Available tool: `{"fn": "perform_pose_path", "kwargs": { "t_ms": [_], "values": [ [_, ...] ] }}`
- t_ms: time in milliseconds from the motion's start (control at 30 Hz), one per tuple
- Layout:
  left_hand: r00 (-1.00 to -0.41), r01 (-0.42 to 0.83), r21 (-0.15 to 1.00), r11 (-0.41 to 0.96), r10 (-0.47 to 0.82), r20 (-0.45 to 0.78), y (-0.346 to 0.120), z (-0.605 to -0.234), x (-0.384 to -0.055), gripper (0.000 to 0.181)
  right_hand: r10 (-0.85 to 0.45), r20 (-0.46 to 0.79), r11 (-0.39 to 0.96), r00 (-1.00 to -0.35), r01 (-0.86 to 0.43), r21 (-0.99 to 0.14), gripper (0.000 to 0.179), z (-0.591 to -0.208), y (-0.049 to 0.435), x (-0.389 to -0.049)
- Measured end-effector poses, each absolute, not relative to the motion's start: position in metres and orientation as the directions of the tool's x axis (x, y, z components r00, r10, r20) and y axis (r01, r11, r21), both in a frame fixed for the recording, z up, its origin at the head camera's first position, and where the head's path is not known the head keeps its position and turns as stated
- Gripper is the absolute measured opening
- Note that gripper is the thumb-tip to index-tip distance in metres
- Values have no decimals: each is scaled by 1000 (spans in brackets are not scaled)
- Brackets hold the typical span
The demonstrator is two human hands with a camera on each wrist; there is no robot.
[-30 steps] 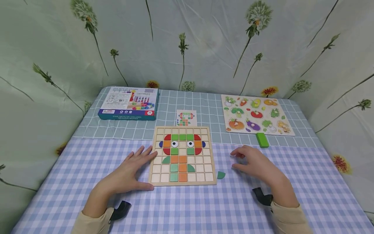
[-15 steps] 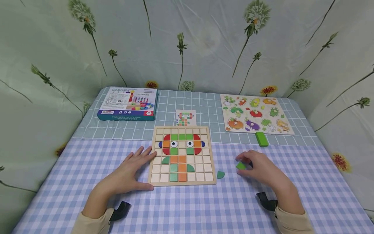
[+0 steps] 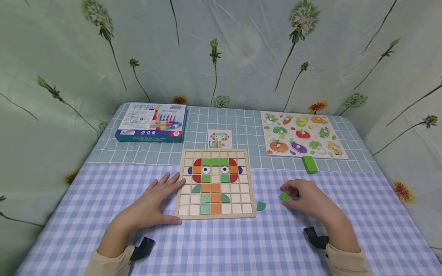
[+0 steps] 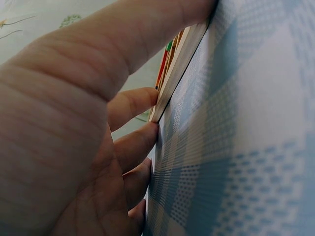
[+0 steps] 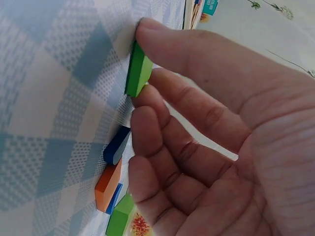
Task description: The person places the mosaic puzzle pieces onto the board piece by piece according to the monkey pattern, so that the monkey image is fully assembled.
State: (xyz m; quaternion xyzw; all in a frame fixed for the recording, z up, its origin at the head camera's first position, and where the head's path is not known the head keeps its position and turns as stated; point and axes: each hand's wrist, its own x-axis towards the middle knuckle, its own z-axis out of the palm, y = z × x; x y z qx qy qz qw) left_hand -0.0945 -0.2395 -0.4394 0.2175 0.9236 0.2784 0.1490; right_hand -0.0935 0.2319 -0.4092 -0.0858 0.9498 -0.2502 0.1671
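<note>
The pegless wooden grid board (image 3: 238, 211) lies in the middle, with coloured square and curved tiles set in some of its cells. My left hand (image 3: 152, 203) has spread, straight fingers; its fingertips and thumb touch the board's left edge, also seen in the left wrist view. Right of the board, my right hand (image 3: 305, 197) pinches a small green square block (image 3: 284, 196) between thumb and fingers, low at the cloth. In the right wrist view the thumb presses one end of that green block (image 5: 140, 71). A dark green quarter-round tile (image 3: 261, 206) lies between board and right hand.
Beyond the right hand lie a blue rounded block (image 5: 116, 146), an orange block (image 5: 108, 187) and a green block (image 5: 120, 216). A pattern card (image 3: 220, 138) sits behind the board. A boxed toy (image 3: 150, 122) stands back left, a vegetable puzzle (image 3: 304, 134) back right.
My right hand has shifted right and nearer to me, and its fingers have come around a green square block that was hidden a second ago. The left hand stays put.
</note>
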Motion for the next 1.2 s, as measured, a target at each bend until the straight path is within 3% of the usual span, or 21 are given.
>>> {"fn": "perform_pose_path", "kwargs": {
  "t_ms": [500,767,1200],
  "values": [
    [-862,315,586,747,483,-153,-239,-439,-94,114,-375,-192,813,-907,-222,-539,27,-402,193,-112],
    [-862,324,586,743,487,-140,-239,-440,-93,114,-509,-161,767,-846,-361,-530,27,-394,156,-126],
    [-862,323,589,741,487,-141,-240,-440,-93,114,-656,-145,659,-741,-469,-588,26,-388,94,-136]
  ]
}}
